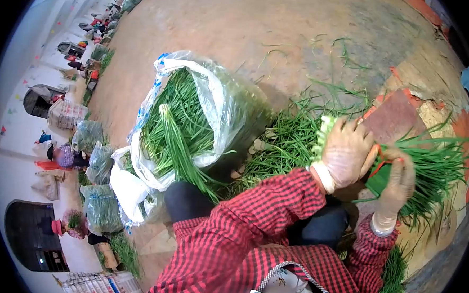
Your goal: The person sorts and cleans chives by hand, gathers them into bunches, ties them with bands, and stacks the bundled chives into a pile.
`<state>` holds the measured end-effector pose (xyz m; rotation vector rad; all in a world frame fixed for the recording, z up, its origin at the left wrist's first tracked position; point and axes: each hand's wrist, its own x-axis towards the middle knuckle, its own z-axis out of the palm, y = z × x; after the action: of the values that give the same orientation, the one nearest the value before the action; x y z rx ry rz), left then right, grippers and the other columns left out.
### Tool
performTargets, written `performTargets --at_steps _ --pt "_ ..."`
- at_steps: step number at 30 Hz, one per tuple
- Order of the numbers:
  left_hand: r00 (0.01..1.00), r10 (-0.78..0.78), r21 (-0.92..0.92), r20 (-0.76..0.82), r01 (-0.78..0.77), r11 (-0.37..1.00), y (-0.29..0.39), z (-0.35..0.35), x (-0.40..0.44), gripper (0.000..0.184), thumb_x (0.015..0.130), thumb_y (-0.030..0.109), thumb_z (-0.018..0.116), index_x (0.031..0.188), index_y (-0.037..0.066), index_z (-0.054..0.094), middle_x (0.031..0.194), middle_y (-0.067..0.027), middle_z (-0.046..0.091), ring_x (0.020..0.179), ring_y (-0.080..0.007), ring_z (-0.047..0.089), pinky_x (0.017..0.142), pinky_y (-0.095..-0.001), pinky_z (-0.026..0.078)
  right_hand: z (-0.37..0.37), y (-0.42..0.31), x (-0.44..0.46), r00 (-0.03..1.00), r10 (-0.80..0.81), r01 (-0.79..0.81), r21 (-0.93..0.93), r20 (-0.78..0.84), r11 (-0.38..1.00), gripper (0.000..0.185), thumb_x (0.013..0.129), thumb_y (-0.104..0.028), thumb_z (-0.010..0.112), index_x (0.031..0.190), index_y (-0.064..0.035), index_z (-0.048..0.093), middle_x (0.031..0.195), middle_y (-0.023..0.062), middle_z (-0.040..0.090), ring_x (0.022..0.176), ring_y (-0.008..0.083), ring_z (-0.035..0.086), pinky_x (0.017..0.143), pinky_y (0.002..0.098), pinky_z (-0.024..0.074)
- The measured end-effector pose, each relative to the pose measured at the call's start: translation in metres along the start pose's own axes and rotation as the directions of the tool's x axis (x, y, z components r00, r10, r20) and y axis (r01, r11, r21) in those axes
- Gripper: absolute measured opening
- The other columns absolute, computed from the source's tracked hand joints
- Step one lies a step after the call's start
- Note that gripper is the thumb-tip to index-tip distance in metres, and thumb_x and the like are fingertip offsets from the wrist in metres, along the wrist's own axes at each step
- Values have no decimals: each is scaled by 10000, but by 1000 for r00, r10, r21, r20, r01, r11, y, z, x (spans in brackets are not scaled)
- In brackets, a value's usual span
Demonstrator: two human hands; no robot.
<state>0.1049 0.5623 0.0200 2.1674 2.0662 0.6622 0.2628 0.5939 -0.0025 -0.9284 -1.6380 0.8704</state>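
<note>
My left hand [345, 153], in a thin glove with a white cuff, is closed over a bunch of garlic chives [435, 170]. The pale cut ends of the bunch show left of the hand, and the green leaves fan out to the right. My right hand [396, 188], also gloved, has its fingers bent at a red tie [380, 160] beside the bunch. Whether the tie goes all the way round is hidden. Loose chives [293, 144] lie on the ground just left of my hands.
A clear plastic bag [231, 101] full of chives stands open at left, with one bunch [174, 138] lying across its mouth. A reddish-brown board [395, 119] lies beyond my hands. More filled bags [101, 208] and other people [74, 224] line the wall.
</note>
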Motion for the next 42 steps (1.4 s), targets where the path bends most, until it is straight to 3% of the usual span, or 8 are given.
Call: performTargets --at_steps 10,15,17,21,27,30,32,42 --pt "981 82 -321 177 -21 947 -26 37 -19 762 762 427 675 1360 23 431 1342 -247 465 1295 -383 418 1123 -511 236 1 24 -29 984 12 31 -237 179 971 102 933 -54 508 959 -8 595 953 120 619 900 312 578 876 372 455" --pt "912 335 70 235 -360 930 -12 35 -6 999 625 475 752 1406 -6 356 1289 -241 512 1229 -357 501 1124 -490 239 -9 1 -45 936 -39 107 -175 350 979 63 914 -56 531 919 -10 573 909 120 601 847 324 573 817 412 461" --pt "746 169 -4 645 -218 976 -7 49 -3 1041 594 481 774 1398 -28 351 1133 -197 604 1082 -342 593 1042 -478 343 -6 6 -44 931 -94 151 -138 354 979 63 906 -55 545 917 -3 578 898 129 599 828 338 568 809 409 463" --pt "797 44 40 603 -85 996 9 66 -17 1053 566 446 809 1391 -30 359 998 -149 632 949 -314 626 877 -490 447 6 78 10 901 423 -406 -161 92 900 136 931 -101 546 949 29 583 920 118 616 863 227 585 817 335 462" --pt "947 282 105 152 -299 948 -22 44 -23 1039 556 426 814 1373 -19 349 908 -132 648 868 -338 652 778 -374 509 28 28 12 976 156 -151 46 -154 987 195 961 -126 509 969 46 600 855 54 636 781 165 559 745 316 454" --pt "793 27 -201 608 121 972 -36 35 -7 1004 550 420 784 1374 -11 403 993 -204 658 946 -356 644 845 -397 502 -17 12 -48 712 475 -676 323 517 662 198 952 -165 553 944 16 632 734 39 616 636 83 552 563 209 438" --pt "785 16 -279 619 201 939 -46 38 -4 967 555 425 783 1350 -4 439 1029 -209 658 973 -350 641 854 -391 499 -10 15 -71 485 601 -725 -92 635 682 243 956 -224 579 978 13 633 742 12 586 643 75 538 561 210 427" --pt "973 50 -811 226 159 563 -11 0 -7 1006 620 348 822 1408 -50 339 1280 -239 540 1199 -319 537 1022 -372 408 2 28 -63 898 398 -430 195 186 881 418 941 -302 594 1208 15 538 1079 61 591 1019 153 538 873 305 435"
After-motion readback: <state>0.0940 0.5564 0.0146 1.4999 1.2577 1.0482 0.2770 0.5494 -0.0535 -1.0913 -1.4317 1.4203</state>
